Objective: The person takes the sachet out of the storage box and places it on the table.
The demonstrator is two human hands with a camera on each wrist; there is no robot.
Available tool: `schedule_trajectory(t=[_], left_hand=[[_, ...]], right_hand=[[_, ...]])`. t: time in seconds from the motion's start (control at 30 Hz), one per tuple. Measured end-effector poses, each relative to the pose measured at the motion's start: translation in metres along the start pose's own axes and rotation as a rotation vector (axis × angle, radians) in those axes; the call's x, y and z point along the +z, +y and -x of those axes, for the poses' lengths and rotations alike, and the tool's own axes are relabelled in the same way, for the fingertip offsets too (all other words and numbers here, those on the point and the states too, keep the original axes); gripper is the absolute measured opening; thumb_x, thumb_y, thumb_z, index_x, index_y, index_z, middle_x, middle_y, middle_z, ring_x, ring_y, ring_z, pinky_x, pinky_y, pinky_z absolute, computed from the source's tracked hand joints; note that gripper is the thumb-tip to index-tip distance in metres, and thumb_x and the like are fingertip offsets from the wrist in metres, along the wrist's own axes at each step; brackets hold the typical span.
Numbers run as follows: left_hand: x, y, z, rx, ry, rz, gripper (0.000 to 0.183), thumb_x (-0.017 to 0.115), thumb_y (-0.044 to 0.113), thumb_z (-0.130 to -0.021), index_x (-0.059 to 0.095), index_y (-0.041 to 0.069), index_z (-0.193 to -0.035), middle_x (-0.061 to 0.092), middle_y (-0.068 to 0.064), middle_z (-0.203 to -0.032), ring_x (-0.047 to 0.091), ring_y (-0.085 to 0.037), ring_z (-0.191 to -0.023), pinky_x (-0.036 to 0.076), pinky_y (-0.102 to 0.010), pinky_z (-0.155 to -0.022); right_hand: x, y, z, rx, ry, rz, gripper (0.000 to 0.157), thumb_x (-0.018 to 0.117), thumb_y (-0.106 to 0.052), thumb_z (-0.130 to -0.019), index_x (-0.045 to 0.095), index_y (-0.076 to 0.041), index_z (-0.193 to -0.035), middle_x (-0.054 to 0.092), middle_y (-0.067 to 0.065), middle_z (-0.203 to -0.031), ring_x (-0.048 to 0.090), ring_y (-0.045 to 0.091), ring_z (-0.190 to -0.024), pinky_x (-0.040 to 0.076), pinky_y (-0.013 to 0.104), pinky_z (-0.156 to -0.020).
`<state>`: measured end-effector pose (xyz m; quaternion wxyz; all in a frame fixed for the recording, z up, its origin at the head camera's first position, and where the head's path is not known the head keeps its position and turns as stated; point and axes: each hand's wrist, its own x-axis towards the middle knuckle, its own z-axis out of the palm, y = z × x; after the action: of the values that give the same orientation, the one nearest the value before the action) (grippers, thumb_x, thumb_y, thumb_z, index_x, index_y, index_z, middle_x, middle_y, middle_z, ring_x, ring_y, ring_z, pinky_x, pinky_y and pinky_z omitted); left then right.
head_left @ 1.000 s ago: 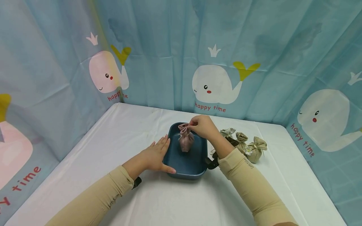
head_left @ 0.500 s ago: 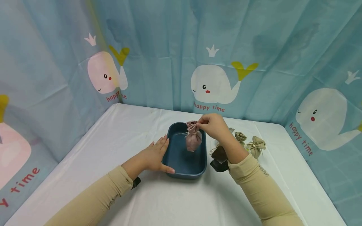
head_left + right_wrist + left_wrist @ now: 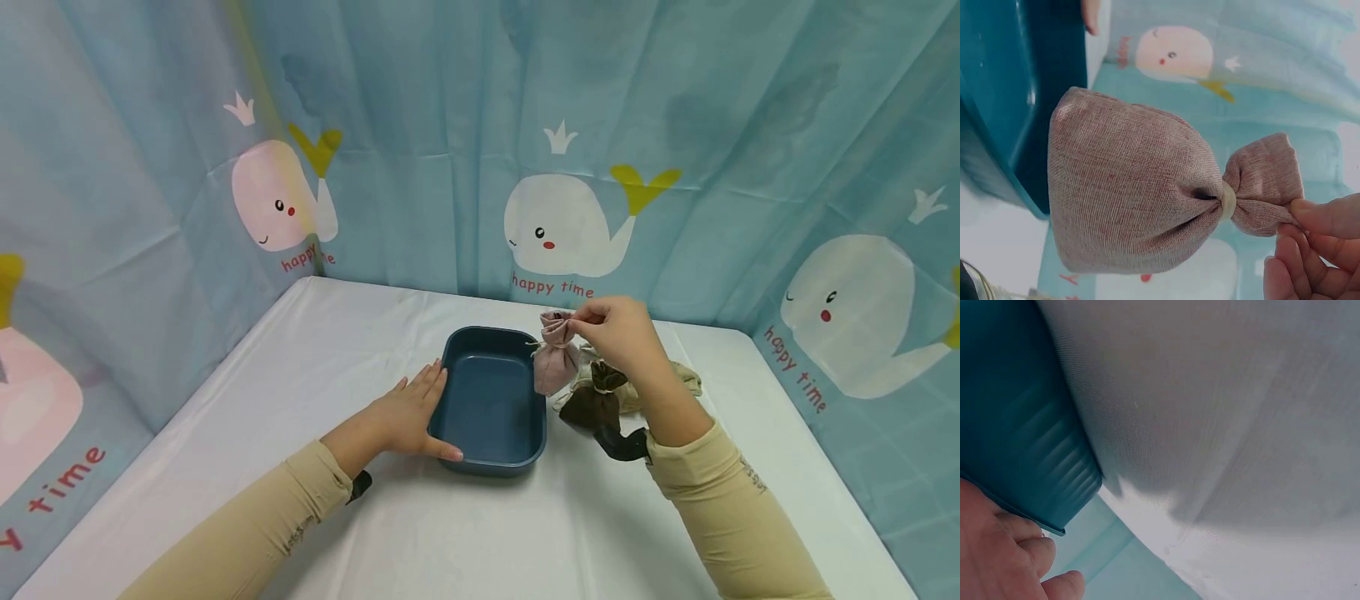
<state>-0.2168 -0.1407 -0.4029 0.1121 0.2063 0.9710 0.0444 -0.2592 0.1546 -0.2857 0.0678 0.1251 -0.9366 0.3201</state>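
Observation:
A pink cloth drawstring pouch (image 3: 556,367), tied at its neck, hangs in the air over the right rim of the blue tub (image 3: 491,467). My right hand (image 3: 618,333) pinches the pouch by its gathered top between thumb and fingers, seen close in the right wrist view, where the pouch (image 3: 1129,187) looks full. My left hand (image 3: 405,419) rests with straight fingers against the tub's left side, thumb on the near rim. In the left wrist view the fingers (image 3: 1035,550) lie along the tub wall (image 3: 1041,437). The tub's floor is bare.
Right of the tub, partly behind my right forearm, sit a dark brown pouch (image 3: 592,407) and a green-beige pouch (image 3: 686,379); others there are mostly hidden. A white cloth (image 3: 465,542) covers the table. Blue whale-print curtains (image 3: 397,208) stand behind.
My right hand has carried the pink pouch rightward, from over the tub's middle to its right rim. The left hand and tub have stayed in place.

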Motion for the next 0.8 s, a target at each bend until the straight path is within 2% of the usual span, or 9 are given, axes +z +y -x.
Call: schedule_trajectory(t=[0.17, 0.4, 0.8], left_hand=[[0.0, 0.0, -0.001, -0.006, -0.003, -0.005, 0.13, 0.049, 0.086, -0.058, 0.002, 0.004, -0.147, -0.007, -0.011, -0.153, -0.001, -0.025, -0.14, 0.014, -0.051, -0.108], [-0.001, 0.0, 0.0, 0.004, 0.003, 0.004, 0.128, 0.052, 0.083, -0.06, 0.003, 0.003, -0.147, -0.006, -0.012, -0.153, -0.001, -0.026, -0.14, 0.014, -0.052, -0.108], [0.0, 0.0, -0.001, 0.005, 0.007, -0.001, 0.129, 0.05, 0.085, -0.059, 0.002, 0.003, -0.147, -0.006, -0.012, -0.153, 0.001, -0.027, -0.14, 0.014, -0.051, -0.108]], right_hand=[[-0.017, 0.006, 0.007, 0.028, 0.024, 0.014, 0.016, 0.062, -0.024, -0.088, 0.07, -0.01, -0.088, 0.067, 0.007, -0.086, 0.055, 0.021, -0.075, 0.044, 0.031, -0.06], [-0.035, 0.017, 0.016, 0.027, 0.07, 0.042, 0.016, 0.062, -0.024, -0.087, 0.07, -0.011, -0.087, 0.067, 0.007, -0.084, 0.053, 0.021, -0.07, 0.043, 0.031, -0.056], [-0.054, 0.04, 0.042, 0.077, 0.105, 0.085, 0.023, 0.061, -0.03, -0.088, 0.07, -0.009, -0.089, 0.067, 0.01, -0.086, 0.052, 0.021, -0.071, 0.041, 0.03, -0.054]])
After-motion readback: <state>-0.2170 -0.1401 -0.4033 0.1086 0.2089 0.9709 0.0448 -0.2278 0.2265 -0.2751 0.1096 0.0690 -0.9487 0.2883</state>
